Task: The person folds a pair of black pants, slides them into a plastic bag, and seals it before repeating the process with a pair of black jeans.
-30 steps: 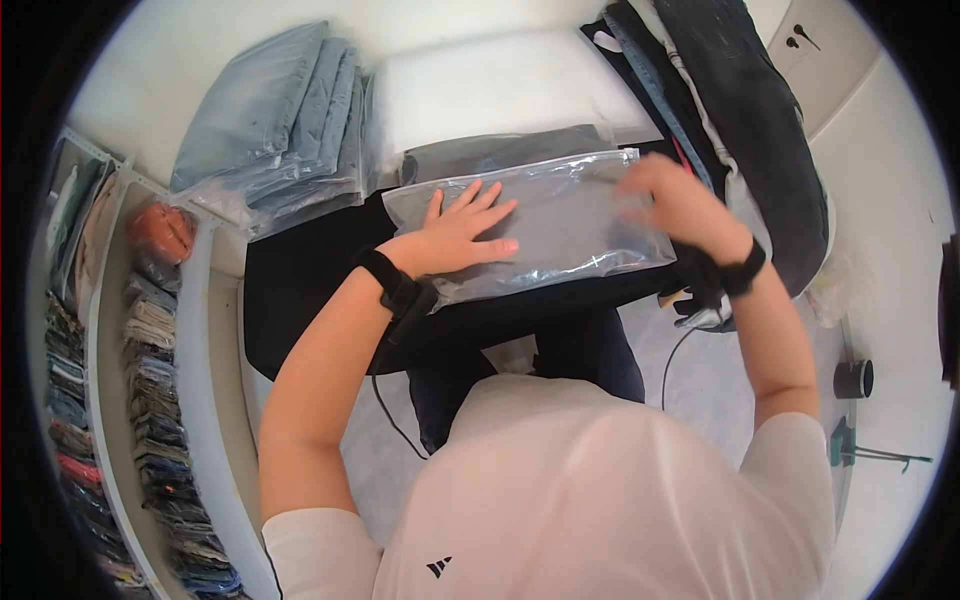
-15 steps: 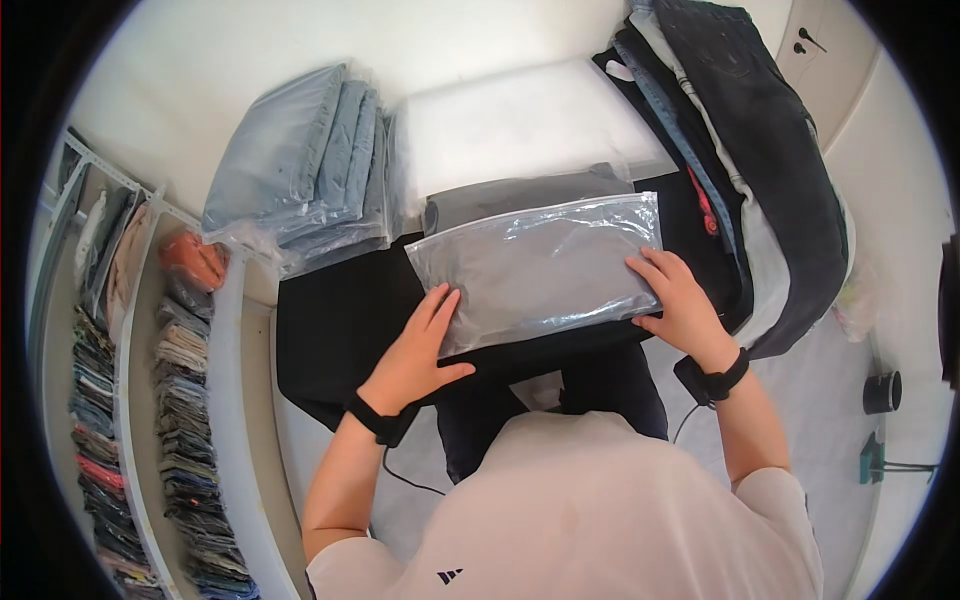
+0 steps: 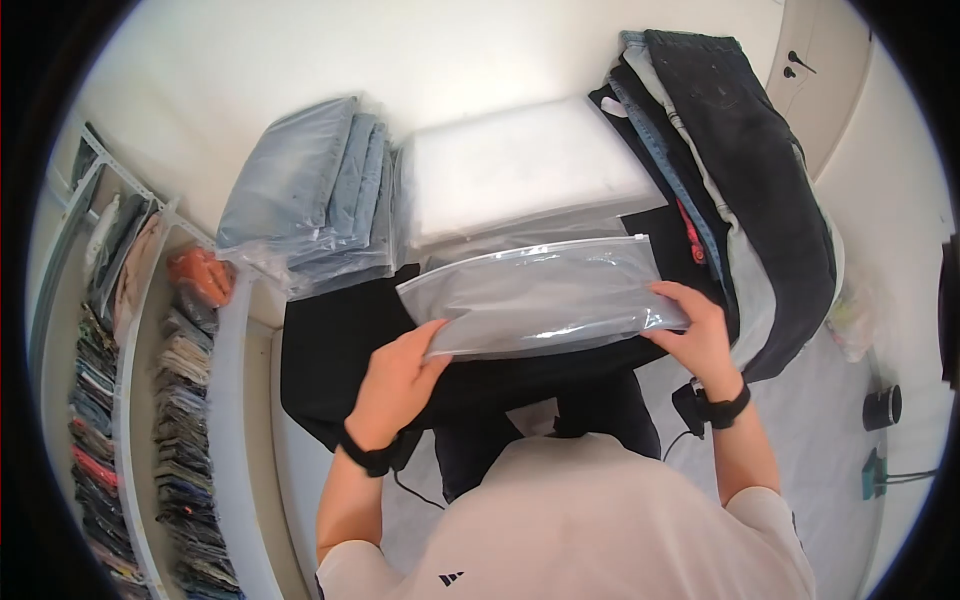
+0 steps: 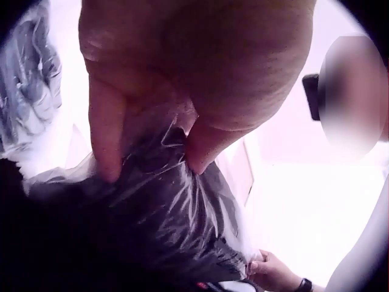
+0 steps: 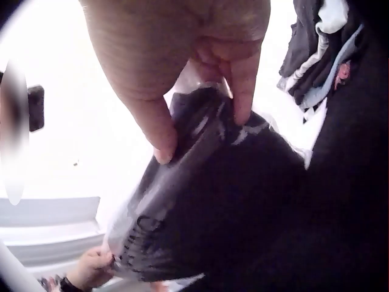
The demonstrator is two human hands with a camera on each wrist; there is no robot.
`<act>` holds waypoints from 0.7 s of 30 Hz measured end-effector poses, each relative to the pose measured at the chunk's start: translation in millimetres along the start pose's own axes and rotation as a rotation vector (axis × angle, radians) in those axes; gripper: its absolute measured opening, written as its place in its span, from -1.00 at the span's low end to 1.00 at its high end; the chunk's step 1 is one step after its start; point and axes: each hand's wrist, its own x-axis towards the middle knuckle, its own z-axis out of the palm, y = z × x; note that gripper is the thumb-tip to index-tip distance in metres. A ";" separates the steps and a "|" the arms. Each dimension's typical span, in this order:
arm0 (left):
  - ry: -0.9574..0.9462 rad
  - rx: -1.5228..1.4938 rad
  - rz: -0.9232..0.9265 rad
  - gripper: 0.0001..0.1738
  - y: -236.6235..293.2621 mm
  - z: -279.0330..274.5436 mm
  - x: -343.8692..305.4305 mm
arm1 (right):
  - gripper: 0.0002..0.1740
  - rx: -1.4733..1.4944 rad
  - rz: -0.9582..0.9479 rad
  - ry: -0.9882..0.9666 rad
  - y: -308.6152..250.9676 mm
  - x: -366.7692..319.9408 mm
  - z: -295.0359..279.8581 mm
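Note:
A clear zip bag [image 3: 540, 300] with a folded grey garment inside lies tilted above the black-covered table [image 3: 330, 340], its white zip strip [image 3: 530, 252] along the far edge. My left hand [image 3: 395, 385] grips the near left corner. At the near right corner my right hand [image 3: 700, 335] pinches the bag, thumb below and fingers on top. In the left wrist view, thumb and finger straddle the shiny dark bag [image 4: 176, 207]. The right wrist view shows dark lettering [image 5: 143, 240] near the bag's edge, with the film bunched between the fingers.
Behind the bag lies a stack of clear plastic bags [image 3: 520, 165]. Bagged jeans [image 3: 290, 190] are piled at the back left. Loose trousers [image 3: 740, 180] hang over the table's right side. Shelves of folded clothes [image 3: 185, 430] stand at the left.
My left hand has gone from lying flat on the bag to its near left corner. My right hand has left the zip end for the near right corner. The near edge now lifts.

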 end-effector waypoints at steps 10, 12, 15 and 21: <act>0.272 -0.486 -0.210 -0.64 21.7 -50.9 11.8 | -0.42 0.567 0.120 -0.153 3.4 14.0 -0.2; 0.347 -0.517 -0.194 -0.57 10.9 -52.2 28.2 | -0.51 0.495 0.200 -0.115 17.5 26.6 11.0; 0.460 -0.653 -0.105 -0.48 -12.6 -38.0 47.9 | -0.61 0.690 0.230 -0.179 24.1 47.4 21.2; 0.052 -0.823 -0.058 -0.36 -68.2 -9.1 43.5 | -0.59 0.795 0.246 -0.133 34.3 49.1 36.0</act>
